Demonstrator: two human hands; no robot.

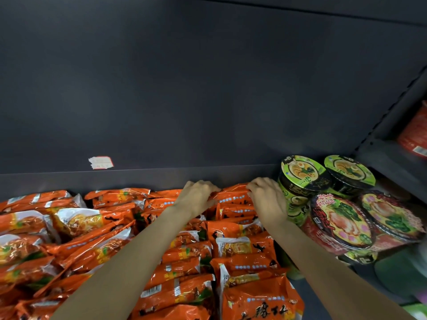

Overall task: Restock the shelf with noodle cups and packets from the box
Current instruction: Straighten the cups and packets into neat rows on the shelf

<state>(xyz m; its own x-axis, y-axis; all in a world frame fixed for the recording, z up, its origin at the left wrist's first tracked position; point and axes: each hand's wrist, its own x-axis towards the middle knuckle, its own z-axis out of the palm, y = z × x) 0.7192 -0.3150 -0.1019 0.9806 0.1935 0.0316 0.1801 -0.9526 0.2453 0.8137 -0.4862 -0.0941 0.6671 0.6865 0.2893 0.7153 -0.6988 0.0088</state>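
Rows of orange noodle packets point(242, 250) fill the dark shelf point(138, 179) from the left to the middle. Both my arms reach to the back of the shelf. My left hand point(196, 197) and my right hand point(269, 197) have curled fingers that grip the top edge of an orange packet point(233, 195) standing in the rearmost row. Right of my right hand stand green-lidded noodle cups point(300, 172) with red-walled noodle bowls point(337, 220) in front of them. The box is not in view.
A torn price sticker point(101, 162) clings to the shelf's back panel. Another shelf bay at the far right holds a red bowl point(413, 135). The dark underside of the upper shelf point(208, 77) hangs low over the packets.
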